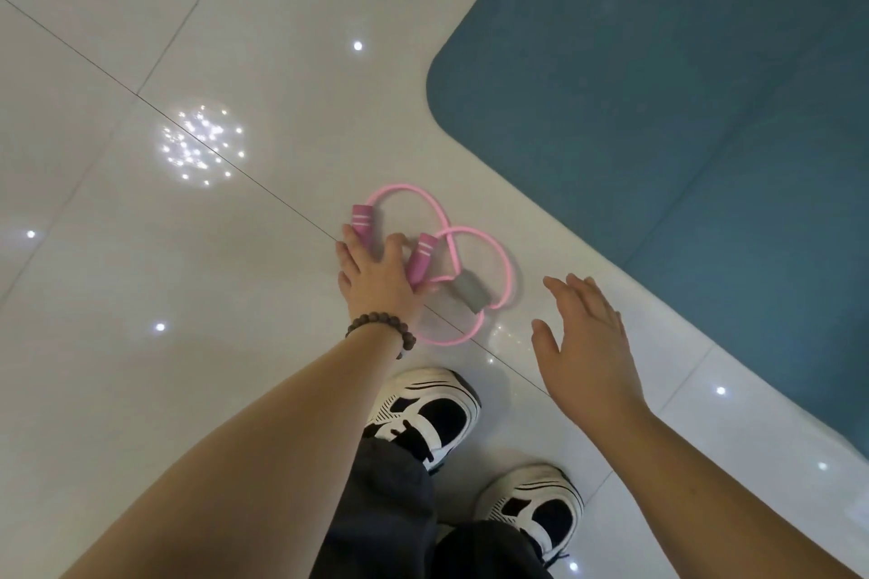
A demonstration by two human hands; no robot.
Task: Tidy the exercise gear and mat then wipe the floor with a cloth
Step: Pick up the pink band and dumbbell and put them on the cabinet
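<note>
A pink figure-eight resistance band [503, 270] with two pink foam handles and a grey centre sleeve lies on the glossy white tiled floor. My left hand [376, 275], with a bead bracelet on the wrist, rests on the floor over the handles, fingers spread across them, not closed around them. My right hand [588, 339] hovers open to the right of the band, touching nothing. A blue-green exercise mat [682, 108] lies flat at the upper right, its rounded corner near the band.
My two feet in black-and-white sneakers [423, 414] stand just below the band. The shiny floor [164, 249] reflects ceiling lights and stretches to the left and top.
</note>
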